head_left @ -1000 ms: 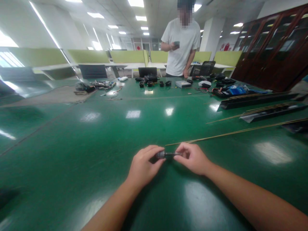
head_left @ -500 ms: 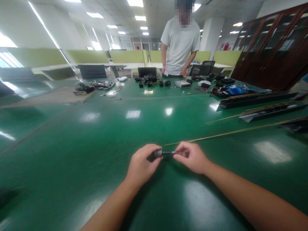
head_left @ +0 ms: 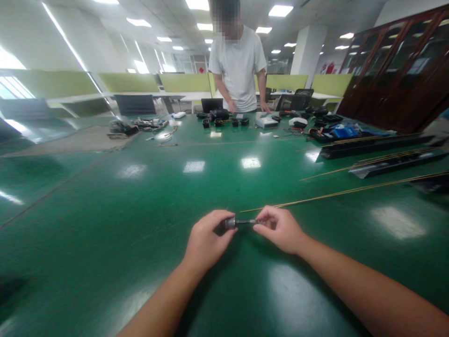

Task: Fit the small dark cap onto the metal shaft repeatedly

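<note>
Between my two hands lies a small dark grey cylinder with a thin shaft (head_left: 243,222), held level just above the green table (head_left: 140,201). Around its thick cylindrical end, the fingers and thumb of my left hand (head_left: 208,241) are closed. At the other end, my right hand (head_left: 278,229) pinches the shaft tip between thumb and fingers. The exact kind of this piece is too small and blurred to tell. Just beyond my right fingers, the near end of a long thin brass-coloured rod (head_left: 315,197) rests on the table.
Black angled trays (head_left: 379,146) with more thin rods lie at the right. Along the far edge are small black boxes (head_left: 219,122), a white-grey box (head_left: 266,121), a blue item (head_left: 345,131) and cables (head_left: 168,140). A person in a white T-shirt (head_left: 238,65) stands behind them.
The person across the table has moved to the left, and their hands are now lower over the far edge. My hands and the piece between them have hardly moved.
</note>
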Available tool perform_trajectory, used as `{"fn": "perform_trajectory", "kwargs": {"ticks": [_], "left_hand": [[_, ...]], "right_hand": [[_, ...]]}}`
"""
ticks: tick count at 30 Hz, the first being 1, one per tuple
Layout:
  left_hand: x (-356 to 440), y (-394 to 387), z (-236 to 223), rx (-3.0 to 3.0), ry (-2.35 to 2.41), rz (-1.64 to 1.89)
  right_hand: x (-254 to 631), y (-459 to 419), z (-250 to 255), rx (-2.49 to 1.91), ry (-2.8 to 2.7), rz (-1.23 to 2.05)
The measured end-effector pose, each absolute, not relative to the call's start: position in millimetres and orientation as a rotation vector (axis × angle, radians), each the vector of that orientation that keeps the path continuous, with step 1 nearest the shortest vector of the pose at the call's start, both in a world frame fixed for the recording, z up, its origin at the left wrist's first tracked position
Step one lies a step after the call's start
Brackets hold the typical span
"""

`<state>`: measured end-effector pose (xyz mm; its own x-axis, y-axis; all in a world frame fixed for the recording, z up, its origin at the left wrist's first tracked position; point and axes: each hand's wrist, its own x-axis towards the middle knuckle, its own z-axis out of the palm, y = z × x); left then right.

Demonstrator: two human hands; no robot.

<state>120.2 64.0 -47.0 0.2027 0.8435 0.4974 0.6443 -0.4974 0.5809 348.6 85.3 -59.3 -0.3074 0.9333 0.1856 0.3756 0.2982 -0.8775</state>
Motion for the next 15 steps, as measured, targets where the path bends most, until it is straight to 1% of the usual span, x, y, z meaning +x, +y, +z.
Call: {"fn": "perform_trajectory", "kwargs": {"ticks": [3,6,11,15], "left_hand": [[119.7,65.3,-47.1,2.164,1.504,1.195],[117.8,68.7,-50.8,1.937,1.586,1.256],[118.1,74.3,-52.7,1.448,1.411,1.426],[117.5,69.1,-34.9,1.268,1.441,1.371]], "right_hand": [[348.8,86.3,-61.0,-1.159,-1.79,1.0],[348.4,87.6,-62.4,-1.153,-1.773,1.012],[347.0,88.6,-62.3,-1.181,-1.785,0.998],[346.7,89.2,-62.5,-1.178,-1.801,1.011]]}}
